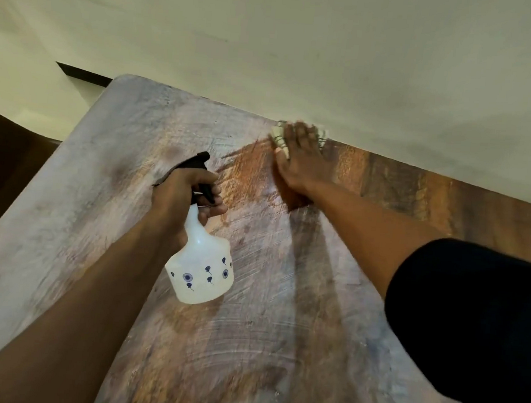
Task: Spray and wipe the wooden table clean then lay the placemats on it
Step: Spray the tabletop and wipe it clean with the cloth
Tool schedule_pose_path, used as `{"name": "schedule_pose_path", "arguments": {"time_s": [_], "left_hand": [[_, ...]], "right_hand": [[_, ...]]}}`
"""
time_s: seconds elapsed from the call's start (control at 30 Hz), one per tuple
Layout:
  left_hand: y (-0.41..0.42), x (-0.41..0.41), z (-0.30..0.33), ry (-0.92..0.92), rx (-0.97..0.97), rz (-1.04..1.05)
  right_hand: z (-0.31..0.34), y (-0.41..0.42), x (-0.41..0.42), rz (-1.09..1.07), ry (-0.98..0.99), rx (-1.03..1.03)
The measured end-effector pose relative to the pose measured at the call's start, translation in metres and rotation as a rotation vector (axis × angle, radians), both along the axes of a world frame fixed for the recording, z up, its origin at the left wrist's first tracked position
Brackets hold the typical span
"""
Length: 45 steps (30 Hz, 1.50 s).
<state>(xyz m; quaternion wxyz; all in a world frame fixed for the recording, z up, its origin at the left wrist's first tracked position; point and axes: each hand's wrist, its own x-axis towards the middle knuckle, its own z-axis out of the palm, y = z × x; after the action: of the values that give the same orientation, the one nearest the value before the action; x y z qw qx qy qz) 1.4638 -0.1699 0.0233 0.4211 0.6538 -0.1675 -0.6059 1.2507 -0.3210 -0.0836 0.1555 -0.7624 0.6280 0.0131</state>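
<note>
The wooden table (97, 220) fills most of the view, its top streaked grey-white with darker brown patches. My left hand (185, 192) grips the black trigger head of a white spray bottle (200, 269) with small blue marks, held above the middle of the table. My right hand (299, 159) lies flat with straight fingers on a pale cloth (277, 135) at the table's far edge, against the wall. Most of the cloth is hidden under the hand. No placemats are in view.
A pale wall (302, 45) runs along the table's far edge. A dark strip (83, 74) shows past the far left corner, and dark floor or furniture (3, 164) lies to the left of the table.
</note>
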Motion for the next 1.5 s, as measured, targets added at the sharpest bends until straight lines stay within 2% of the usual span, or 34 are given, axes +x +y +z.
{"name": "schedule_pose_path", "arguments": {"time_s": [0.13, 0.23, 0.33, 0.53, 0.63, 0.77, 1.0, 1.17, 1.23, 1.4, 1.5], "left_hand": [[0.001, -0.01, -0.002, 0.01, 0.009, -0.017], [0.002, -0.011, -0.002, 0.03, 0.003, -0.011], [0.004, -0.012, -0.001, 0.013, 0.006, -0.018], [0.003, -0.022, 0.005, 0.003, 0.013, -0.026], [0.002, -0.037, 0.009, -0.013, 0.012, -0.047], [0.003, -0.058, 0.01, -0.003, 0.0, -0.067], [0.01, -0.081, 0.011, 0.027, 0.01, -0.109], [0.015, -0.082, 0.005, 0.029, 0.022, -0.121], [0.016, -0.081, 0.004, 0.034, 0.028, -0.118], [0.018, -0.072, 0.006, 0.009, 0.032, -0.104], [0.013, -0.059, 0.01, -0.013, 0.0, -0.048]], "right_hand": [[0.005, -0.014, -0.046, -0.187, 0.001, 0.043], [0.005, -0.006, -0.055, -0.211, 0.0, 0.062], [0.0, 0.011, -0.044, -0.143, -0.007, 0.023], [-0.005, 0.063, -0.013, 0.199, 0.005, -0.031], [-0.005, 0.065, -0.019, 0.224, -0.001, -0.036], [-0.012, 0.073, -0.057, -0.001, -0.047, -0.051], [-0.014, 0.104, -0.186, -0.351, -0.023, -0.045], [-0.019, 0.106, -0.179, -0.462, 0.004, -0.02], [-0.018, 0.106, -0.149, -0.423, 0.0, -0.025], [-0.019, 0.144, -0.029, -0.118, -0.142, -0.119], [-0.022, 0.163, 0.025, 0.215, -0.105, -0.146]]}}
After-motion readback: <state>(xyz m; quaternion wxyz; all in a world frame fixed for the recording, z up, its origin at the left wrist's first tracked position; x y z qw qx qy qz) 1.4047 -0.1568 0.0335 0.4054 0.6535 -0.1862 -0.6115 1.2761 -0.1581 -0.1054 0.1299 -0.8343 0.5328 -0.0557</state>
